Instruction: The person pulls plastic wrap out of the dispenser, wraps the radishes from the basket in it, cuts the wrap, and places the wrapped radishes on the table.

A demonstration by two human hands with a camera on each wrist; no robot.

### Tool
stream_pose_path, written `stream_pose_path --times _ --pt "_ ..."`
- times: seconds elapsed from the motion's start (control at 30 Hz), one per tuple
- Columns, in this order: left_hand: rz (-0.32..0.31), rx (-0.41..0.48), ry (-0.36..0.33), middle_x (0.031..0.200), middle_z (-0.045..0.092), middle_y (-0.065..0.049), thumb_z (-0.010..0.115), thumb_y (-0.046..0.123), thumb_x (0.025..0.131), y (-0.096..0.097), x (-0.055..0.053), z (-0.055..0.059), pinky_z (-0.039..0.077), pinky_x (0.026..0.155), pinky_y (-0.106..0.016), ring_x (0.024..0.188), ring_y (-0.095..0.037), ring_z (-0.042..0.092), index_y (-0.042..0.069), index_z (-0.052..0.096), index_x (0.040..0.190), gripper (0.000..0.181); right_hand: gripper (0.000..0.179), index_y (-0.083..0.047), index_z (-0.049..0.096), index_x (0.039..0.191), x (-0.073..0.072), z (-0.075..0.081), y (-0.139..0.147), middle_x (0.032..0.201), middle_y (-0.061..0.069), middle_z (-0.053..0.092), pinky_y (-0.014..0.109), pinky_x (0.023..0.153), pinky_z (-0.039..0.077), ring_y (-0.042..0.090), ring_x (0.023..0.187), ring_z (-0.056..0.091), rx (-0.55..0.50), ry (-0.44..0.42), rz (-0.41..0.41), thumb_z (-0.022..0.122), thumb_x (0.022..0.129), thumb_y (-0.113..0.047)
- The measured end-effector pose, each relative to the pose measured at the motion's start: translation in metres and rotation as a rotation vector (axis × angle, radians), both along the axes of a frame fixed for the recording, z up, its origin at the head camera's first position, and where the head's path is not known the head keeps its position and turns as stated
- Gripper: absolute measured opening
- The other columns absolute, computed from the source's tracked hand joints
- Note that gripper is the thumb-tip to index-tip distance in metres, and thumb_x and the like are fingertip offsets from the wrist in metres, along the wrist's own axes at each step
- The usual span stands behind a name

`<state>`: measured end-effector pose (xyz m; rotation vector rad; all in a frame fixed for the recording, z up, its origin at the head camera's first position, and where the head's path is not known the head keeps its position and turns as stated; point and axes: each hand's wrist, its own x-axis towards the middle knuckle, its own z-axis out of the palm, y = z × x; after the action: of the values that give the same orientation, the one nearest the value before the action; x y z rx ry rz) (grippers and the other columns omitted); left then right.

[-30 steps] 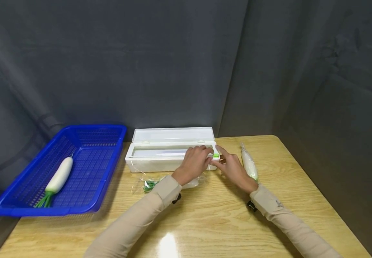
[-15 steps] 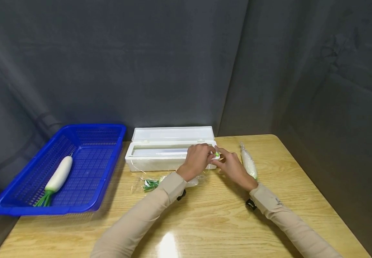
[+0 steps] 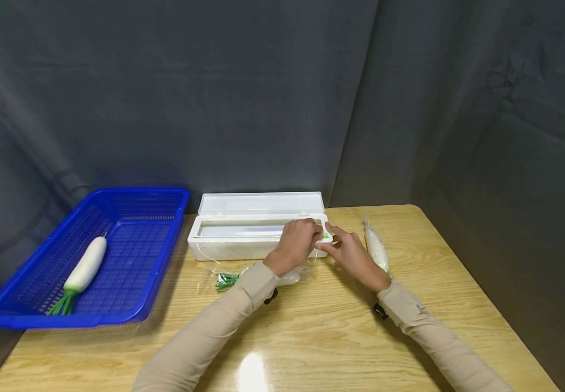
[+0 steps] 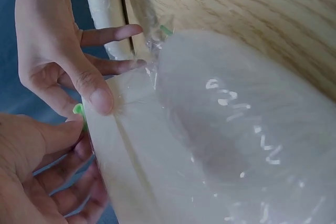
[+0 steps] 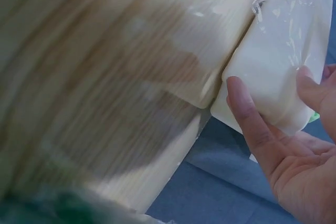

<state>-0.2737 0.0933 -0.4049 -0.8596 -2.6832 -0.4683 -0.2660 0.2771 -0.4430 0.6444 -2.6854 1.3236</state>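
Note:
A white cling film dispenser [image 3: 233, 250] stands with its lid [image 3: 261, 204] raised at the table's back edge. My left hand [image 3: 296, 239] reaches across its top, fingers pinching the small green slide cutter [image 4: 80, 110] near the right end. With thumb and fingers my right hand [image 3: 353, 253] grips that end, as the right wrist view shows for the box corner [image 5: 273, 72]. In front of the dispenser lies a film-wrapped white radish [image 3: 289, 278], its green stalks [image 3: 225, 281] leftward, partly hidden by my left arm. Clear film [image 4: 149, 108] covers the dispenser's front.
On the left, a blue plastic basket [image 3: 162, 272] holds an unwrapped white radish [image 3: 87, 265] with green stalks. Another film-wrapped radish [image 3: 375, 247] lies to the right of my right hand. Dark curtains [image 3: 213, 98] hang behind the wooden table [image 3: 321, 337].
My left hand moved slightly right towards the dispenser's end, then a little back left with the green slide cutter. My right hand stays at the end. The view shifted slightly.

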Motion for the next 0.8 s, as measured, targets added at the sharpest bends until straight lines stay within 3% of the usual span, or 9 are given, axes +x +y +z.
stream_pose_path --times 0.2,0.63,0.8 --pt "-0.019 -0.004 0.028 0.079 0.069 -0.002 0.071 0.017 0.1 -0.0007 -0.002 0.0016 0.054 0.064 -0.031 0.067 -0.014 0.062 0.013 0.078 0.082 0.019 0.074 0.009 0.041 0.154 -0.0004 0.0019 0.0032 0.117 0.028 0.073 0.027 0.055 0.056 0.025 0.066 0.075 0.018 0.005 0.009 0.072 0.099 -0.03" --pt "-0.004 -0.12 0.075 0.083 0.07 -0.003 0.07 0.019 0.101 -0.0046 -0.0035 -0.003 0.056 0.062 -0.032 0.074 -0.017 0.068 0.014 0.08 0.088 0.018 0.074 0.012 0.04 0.152 -0.0001 0.0014 0.0025 0.088 0.021 0.077 0.025 0.055 0.054 0.024 0.054 0.069 0.056 0.038 0.019 0.072 0.099 -0.028" --pt "0.009 -0.109 0.06 0.085 0.07 -0.004 0.069 0.016 0.101 -0.0086 -0.002 -0.0045 0.057 0.06 -0.036 0.077 -0.019 0.07 0.014 0.077 0.085 0.018 0.073 0.012 0.041 0.152 0.0006 0.0004 0.0 0.095 0.024 0.077 0.025 0.054 0.053 0.026 0.057 0.07 0.045 0.023 0.015 0.072 0.099 -0.029"
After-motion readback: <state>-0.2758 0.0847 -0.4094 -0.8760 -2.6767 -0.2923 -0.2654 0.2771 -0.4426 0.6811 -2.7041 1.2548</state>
